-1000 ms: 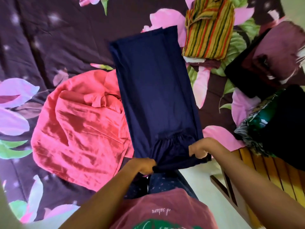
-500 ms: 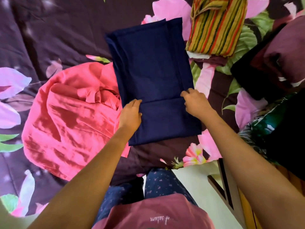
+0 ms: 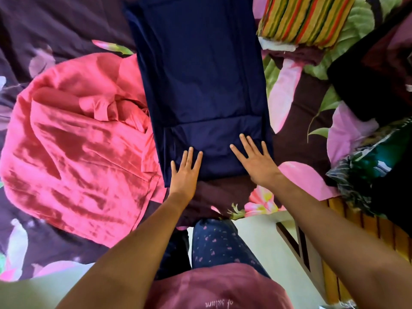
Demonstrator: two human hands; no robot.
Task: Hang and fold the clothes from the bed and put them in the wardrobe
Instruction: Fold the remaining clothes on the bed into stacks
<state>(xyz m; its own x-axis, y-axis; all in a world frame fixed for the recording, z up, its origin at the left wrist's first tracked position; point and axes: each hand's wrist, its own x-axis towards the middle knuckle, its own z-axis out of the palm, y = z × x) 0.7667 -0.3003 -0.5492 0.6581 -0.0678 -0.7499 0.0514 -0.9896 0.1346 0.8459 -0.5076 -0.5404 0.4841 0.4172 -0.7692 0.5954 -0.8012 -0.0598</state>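
Both hands lie flat with fingers straight — the left hand (image 3: 186,172) and right hand (image 3: 256,160) press the near fold of the soft, floppy navy pants (image 3: 200,74) on the bed (image 3: 55,25) — best picked up by that near folded edge.

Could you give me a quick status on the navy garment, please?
Left hand and right hand flat, open, pressing the navy garment at its folded near end. It lies on the bed. Pink garment against its left edge; nothing on top.
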